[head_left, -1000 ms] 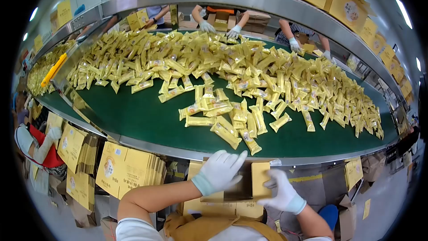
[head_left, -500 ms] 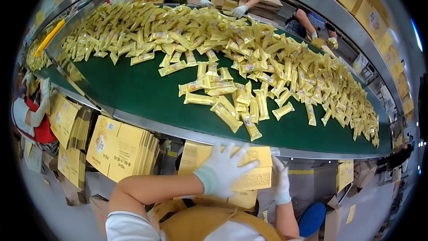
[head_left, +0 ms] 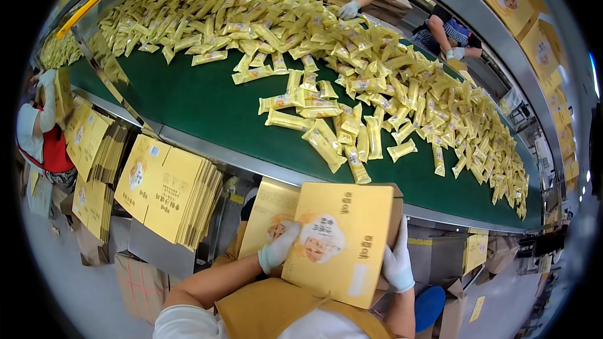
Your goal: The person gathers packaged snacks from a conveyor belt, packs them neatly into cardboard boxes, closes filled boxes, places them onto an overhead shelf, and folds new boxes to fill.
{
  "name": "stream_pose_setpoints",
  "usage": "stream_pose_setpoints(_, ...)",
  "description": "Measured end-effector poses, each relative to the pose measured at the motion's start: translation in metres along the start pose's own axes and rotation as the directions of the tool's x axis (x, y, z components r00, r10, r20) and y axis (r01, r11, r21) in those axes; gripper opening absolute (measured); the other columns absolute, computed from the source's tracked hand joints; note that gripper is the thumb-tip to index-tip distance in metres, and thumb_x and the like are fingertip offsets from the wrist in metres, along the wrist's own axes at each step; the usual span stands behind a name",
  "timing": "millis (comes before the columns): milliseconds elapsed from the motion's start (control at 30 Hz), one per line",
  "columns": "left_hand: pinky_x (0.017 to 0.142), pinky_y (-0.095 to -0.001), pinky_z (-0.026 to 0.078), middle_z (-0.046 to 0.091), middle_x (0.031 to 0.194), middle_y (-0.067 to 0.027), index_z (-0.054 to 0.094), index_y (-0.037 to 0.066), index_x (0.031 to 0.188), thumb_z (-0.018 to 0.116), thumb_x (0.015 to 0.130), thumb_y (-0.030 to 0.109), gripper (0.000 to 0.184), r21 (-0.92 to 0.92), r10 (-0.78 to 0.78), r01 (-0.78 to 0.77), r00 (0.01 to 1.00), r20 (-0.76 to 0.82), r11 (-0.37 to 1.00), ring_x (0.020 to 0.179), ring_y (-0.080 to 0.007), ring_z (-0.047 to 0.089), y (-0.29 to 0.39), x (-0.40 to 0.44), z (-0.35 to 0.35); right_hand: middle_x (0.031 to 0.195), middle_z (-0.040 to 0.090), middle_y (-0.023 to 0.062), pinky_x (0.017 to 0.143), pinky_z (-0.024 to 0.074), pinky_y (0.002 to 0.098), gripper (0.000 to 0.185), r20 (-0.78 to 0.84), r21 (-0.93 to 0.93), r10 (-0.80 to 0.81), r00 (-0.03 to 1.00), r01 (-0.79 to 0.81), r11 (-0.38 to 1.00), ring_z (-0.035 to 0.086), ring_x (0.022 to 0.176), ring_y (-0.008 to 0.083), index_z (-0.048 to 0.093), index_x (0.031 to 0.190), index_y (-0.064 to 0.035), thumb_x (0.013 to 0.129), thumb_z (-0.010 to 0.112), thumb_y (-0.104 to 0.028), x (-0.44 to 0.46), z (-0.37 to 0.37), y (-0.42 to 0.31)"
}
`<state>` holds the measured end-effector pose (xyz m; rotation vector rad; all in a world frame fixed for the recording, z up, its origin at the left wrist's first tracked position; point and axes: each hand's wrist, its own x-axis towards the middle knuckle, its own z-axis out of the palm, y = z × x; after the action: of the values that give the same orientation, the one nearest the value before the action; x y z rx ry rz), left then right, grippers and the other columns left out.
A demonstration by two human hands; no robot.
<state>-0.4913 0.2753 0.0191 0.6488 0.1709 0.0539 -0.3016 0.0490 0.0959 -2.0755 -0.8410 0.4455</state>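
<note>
A yellow carton (head_left: 342, 238) with a printed front stands tilted before my chest, between my two gloved hands. My left hand (head_left: 280, 247) is at its lower left side, fingers partly hidden behind or against the carton. Along the right side, my right hand (head_left: 398, 262) grips the carton's edge, its fingers pointing up. Another flat yellow carton piece (head_left: 270, 210) lies behind and to the left of the carton. Beyond it, several yellow wrapped bars (head_left: 323, 144) lie loose on the green conveyor belt (head_left: 207, 119).
Stacks of folded cartons (head_left: 164, 188) stand at the left below the belt's metal rim (head_left: 251, 174). A co-worker in a red apron (head_left: 55, 150) is at the far left; others work across the belt. A blue stool (head_left: 429, 307) is at the lower right.
The carton has been turned up so its large printed face shows. My left hand has moved from its top to its left side. The view has shifted, and the bars on the belt look unchanged.
</note>
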Motion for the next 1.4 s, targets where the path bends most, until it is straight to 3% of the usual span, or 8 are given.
stream_pose_setpoints(333, 0.097, -0.0373, 0.054, 0.064, 0.13, -0.0132, 0.052, 0.005, 0.141, 0.028, 0.104, 0.065, 0.075, -0.094, -0.2, 0.18, 0.935, -0.293, 0.979, 0.113, -0.0219, 0.065, -0.03, -0.003, -0.051, 0.088, 0.066, 0.0353, 0.06, 0.05, 0.0527, 0.086, 0.085, -0.327, 0.052, 0.995, -0.021, 0.945, 0.063, 0.066, 0.0499, -0.002, 0.157, 0.0058, 0.089, 0.05, 0.001, -0.016, 0.023, -0.075)
stream_pose_setpoints(500, 0.083, -0.0378, 0.056, 0.071, 0.112, -0.0096, 0.062, 0.009, 0.126, 0.031, 0.106, 0.057, 0.061, 0.47, 0.1, 0.169, 0.863, -0.496, 0.866, 0.095, -0.0247, 0.07, -0.082, 0.01, -0.1, 0.077, 0.065, 0.0319, 0.057, 0.0498, 0.052, 0.086, 0.052, -0.317, 0.09, 0.995, -0.069, 0.946, 0.062, 0.061, 0.0482, -0.001, 0.157, 0.0058, 0.087, 0.049, 0.002, -0.022, 0.03, -0.061)
stream_pose_setpoints(667, 0.076, -0.0532, 0.053, 0.069, 0.119, -0.018, 0.063, 0.011, 0.111, 0.037, 0.104, 0.027, 0.031, 0.784, -0.112, 0.539, 0.798, -0.592, -0.307, 0.091, -0.0406, 0.068, 0.029, 0.026, -0.039, 0.058, 0.06, 0.0205, 0.047, 0.0487, 0.0505, 0.091, 0.072, -0.614, 0.054, 0.996, 0.001, 0.789, 0.059, 0.049, 0.0419, 0.005, 0.154, 0.0131, 0.083, 0.057, -0.01, 0.005, 0.078, -0.075)
stream_pose_setpoints(800, 0.085, -0.051, 0.052, 0.067, 0.115, -0.0194, 0.059, 0.01, 0.122, 0.045, 0.103, 0.037, 0.036, 0.945, 0.403, 0.321, 0.857, -0.321, 0.069, 0.102, -0.0409, 0.065, 0.046, 0.006, -0.004, 0.062, 0.062, 0.0155, 0.047, 0.0506, 0.0463, 0.09, 0.104, -0.667, 0.044, 0.994, 0.037, 0.744, 0.06, 0.046, 0.035, 0.011, 0.152, 0.0178, 0.084, 0.057, -0.02, 0.008, 0.09, -0.083)
stream_pose_setpoints(1033, 0.088, -0.0409, 0.052, 0.065, 0.115, -0.0195, 0.05, 0.003, 0.141, 0.056, 0.1, 0.029, 0.049, 0.962, 0.2, 0.203, 0.95, -0.238, 0.18, 0.099, -0.0334, 0.066, 0.078, -0.014, 0.015, 0.071, 0.066, 0.0283, 0.057, 0.053, 0.0543, 0.085, 0.065, -0.334, 0.073, 0.995, -0.047, 0.941, 0.064, 0.059, 0.0484, 0.011, 0.156, 0.0082, 0.093, 0.059, -0.022, -0.001, 0.06, -0.041)
stream_pose_setpoints(1133, 0.098, -0.0359, 0.048, 0.058, 0.136, -0.0193, 0.038, 0.001, 0.15, 0.053, 0.1, 0.016, 0.054, 0.818, -0.113, 0.273, 0.961, -0.251, 0.506, 0.113, -0.0234, 0.062, 0.088, -0.027, -0.026, 0.118, 0.062, 0.0358, 0.081, 0.0552, 0.0475, 0.083, -0.008, -0.023, -0.018, 1.0, 0.018, 1.0, 0.068, 0.1, 0.0465, 0.01, 0.158, 0.0024, 0.096, 0.059, -0.019, -0.003, 0.054, -0.011)
stream_pose_setpoints(1233, 0.11, -0.0361, 0.04, 0.049, 0.145, -0.0241, 0.027, -0.005, 0.154, 0.05, 0.102, 0.015, 0.06, 0.725, 0.262, 0.01, 0.929, -0.262, 0.688, 0.134, -0.0291, 0.05, 0.037, -0.037, -0.053, 0.156, 0.036, 0.0249, 0.118, 0.0306, 0.038, 0.066, 0.002, 0.62, 0.065, 0.998, -0.053, 0.783, 0.036, 0.145, 0.033, 0.015, 0.157, 0.0083, 0.104, 0.044, -0.02, -0.001, 0.068, 0.007)
stream_pose_setpoints(1400, 0.114, -0.0502, 0.036, 0.043, 0.148, -0.0279, 0.034, -0.002, 0.152, 0.063, 0.09, 0.015, 0.071, 0.971, 0.475, 0.216, 0.847, -0.239, 0.103, 0.134, -0.0463, 0.044, -0.003, -0.007, -0.065, 0.141, 0.047, 0.0265, 0.11, 0.0373, 0.043, 0.056, 0.009, 0.077, -0.094, 0.996, 0.093, 0.993, 0.047, 0.13, 0.0394, 0.037, 0.149, 0.0044, 0.098, 0.053, -0.013, 0.004, 0.126, 0.099)
